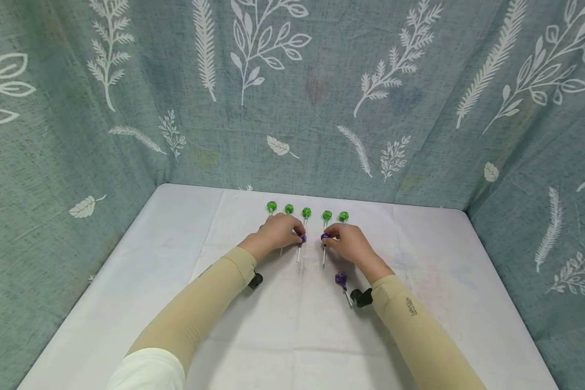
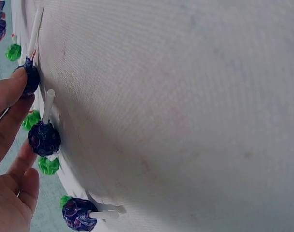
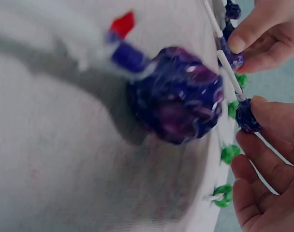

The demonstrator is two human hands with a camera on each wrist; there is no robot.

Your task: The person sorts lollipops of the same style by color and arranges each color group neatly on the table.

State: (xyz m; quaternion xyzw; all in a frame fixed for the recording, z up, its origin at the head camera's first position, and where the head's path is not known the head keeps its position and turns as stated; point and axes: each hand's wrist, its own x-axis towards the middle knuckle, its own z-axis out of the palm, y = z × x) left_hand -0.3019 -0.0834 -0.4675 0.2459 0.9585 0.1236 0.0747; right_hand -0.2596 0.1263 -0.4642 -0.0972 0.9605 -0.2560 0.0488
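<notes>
My left hand (image 1: 276,232) pinches a purple-wrapped lollipop (image 2: 31,83) by its head between thumb and finger, its white stick pointing toward me. Close to its right, my right hand (image 1: 350,244) pinches another purple lollipop (image 3: 247,116) by the head. Just beyond both hands, several green lollipops (image 1: 306,212) lie in a row. Two more purple lollipops rest near my left hand in the left wrist view, one (image 2: 44,138) beside the fingers and one (image 2: 79,214) farther along. Nearer to me, below my right hand, lies a loose purple lollipop (image 1: 340,278).
A white cloth (image 1: 292,325) covers the table. Grey-green curtains (image 1: 317,146) with white leaf prints stand at the back and both sides. A black wrist-worn device shows under each forearm, the right one (image 1: 362,297) beside the loose lollipop's stick.
</notes>
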